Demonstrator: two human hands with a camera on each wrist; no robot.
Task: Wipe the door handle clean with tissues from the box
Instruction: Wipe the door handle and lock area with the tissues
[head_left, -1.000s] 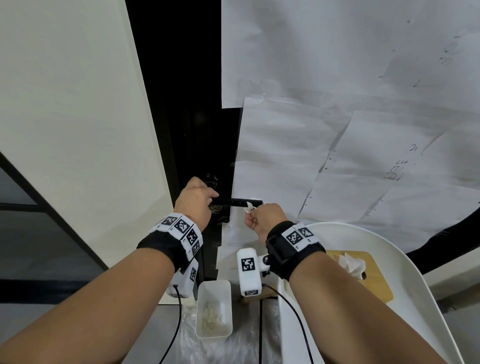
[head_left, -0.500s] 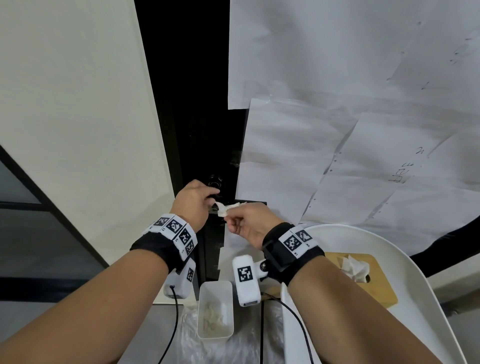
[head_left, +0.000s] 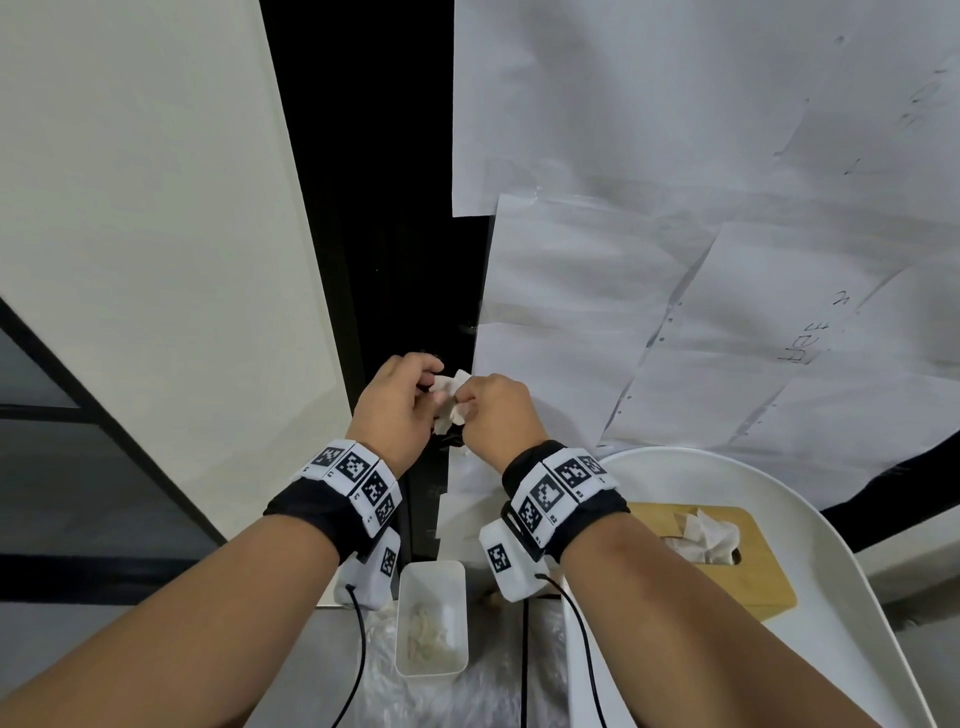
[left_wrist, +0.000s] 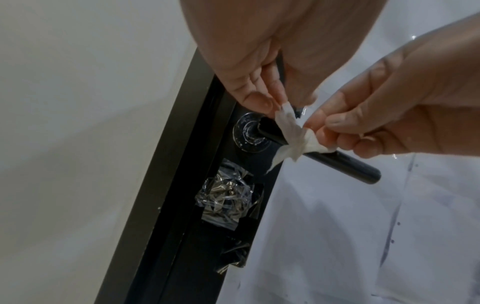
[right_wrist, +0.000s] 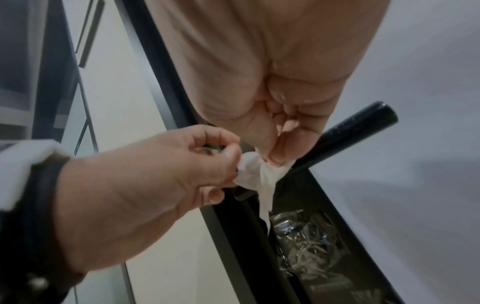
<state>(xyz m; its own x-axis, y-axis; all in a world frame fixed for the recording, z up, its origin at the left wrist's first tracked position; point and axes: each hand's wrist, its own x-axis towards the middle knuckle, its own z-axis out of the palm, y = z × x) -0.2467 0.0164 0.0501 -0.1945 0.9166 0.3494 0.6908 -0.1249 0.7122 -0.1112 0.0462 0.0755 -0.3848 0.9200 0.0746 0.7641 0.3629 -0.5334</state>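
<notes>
While the head view hides it, both hands pinch the tissue against the door handle.

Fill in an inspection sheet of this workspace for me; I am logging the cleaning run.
Surface: grey top below the door.
Job's things: black door handle, tissue draped over it; wooden tissue box with a tissue sticking out, in the white tray.
Clutter: small white tub holding scraps; crumpled clear plastic taped under the handle.
Hands: left hand and right hand both pinch the tissue.
Cables: black leads from both wrist cameras.
Surroundings: paper sheets on the door, pale wall.
</notes>
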